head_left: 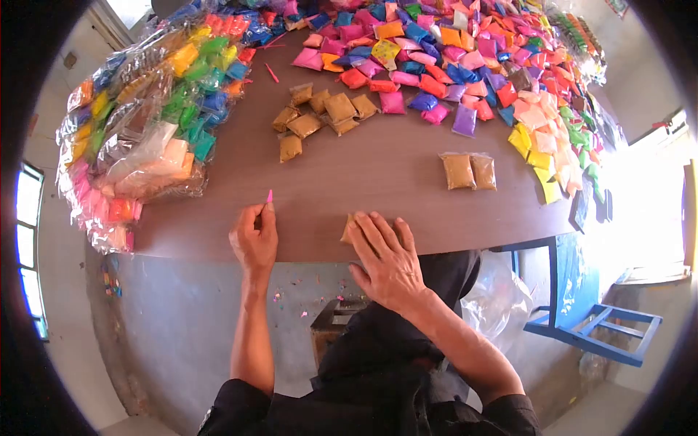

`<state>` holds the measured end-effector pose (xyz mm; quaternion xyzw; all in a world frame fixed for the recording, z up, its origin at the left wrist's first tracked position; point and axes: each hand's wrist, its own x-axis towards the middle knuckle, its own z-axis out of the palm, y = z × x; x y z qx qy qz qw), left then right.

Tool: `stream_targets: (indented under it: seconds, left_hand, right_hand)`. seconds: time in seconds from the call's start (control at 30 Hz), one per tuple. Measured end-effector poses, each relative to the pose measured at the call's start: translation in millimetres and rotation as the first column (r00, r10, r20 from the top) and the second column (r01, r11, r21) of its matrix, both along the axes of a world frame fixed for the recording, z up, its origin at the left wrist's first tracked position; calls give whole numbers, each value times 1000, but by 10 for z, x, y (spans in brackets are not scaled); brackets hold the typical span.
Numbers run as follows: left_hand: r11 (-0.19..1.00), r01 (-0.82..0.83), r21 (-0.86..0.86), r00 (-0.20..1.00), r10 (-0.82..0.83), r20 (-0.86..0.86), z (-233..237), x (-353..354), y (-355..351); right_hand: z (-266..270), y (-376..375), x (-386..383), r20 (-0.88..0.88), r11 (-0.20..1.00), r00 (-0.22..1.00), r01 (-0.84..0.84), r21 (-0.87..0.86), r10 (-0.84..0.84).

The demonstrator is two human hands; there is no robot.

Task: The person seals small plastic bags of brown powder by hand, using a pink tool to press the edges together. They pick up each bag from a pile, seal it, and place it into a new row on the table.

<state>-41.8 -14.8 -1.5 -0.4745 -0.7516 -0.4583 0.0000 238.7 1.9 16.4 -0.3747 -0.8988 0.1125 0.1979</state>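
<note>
My left hand (256, 236) is closed in a pinch near the table's front edge. A small pink stick-like piece (270, 195) pokes up from between its thumb and finger; its lower part is hidden. To the right, my right hand (387, 258) lies flat with fingers stretched over a small brown packet (346, 231), which is mostly covered. Beyond both hands sits a loose pile of brown packets (339, 107) in clear wrap. Two more brown packets (459, 171) lie side by side on the right.
Clear bags of coloured packets (156, 131) are heaped on the table's (240, 174) left side. Loose coloured packets (429, 58) spread across the back and right. Pink sticks (271, 73) lie near the back left. A blue chair (589, 312) stands at the right.
</note>
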Motion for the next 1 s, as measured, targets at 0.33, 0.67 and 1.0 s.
stream_targets:
  seconds: [0.33, 0.67, 1.0]
  left_hand:
    - [999, -3, 33, 999, 4, -47, -16, -10, 33]
    - [1000, 12, 15, 999, -11, -52, -47, -39, -2]
    - [996, 25, 81, 1000, -26, 5, -10, 5, 12]
  right_hand:
    - [63, 29, 137, -91, 996, 992, 86, 26, -83]
    - [-37, 54, 226, -98, 989, 995, 9, 149, 5]
    - [533, 368, 617, -87, 997, 993, 81, -5, -81]
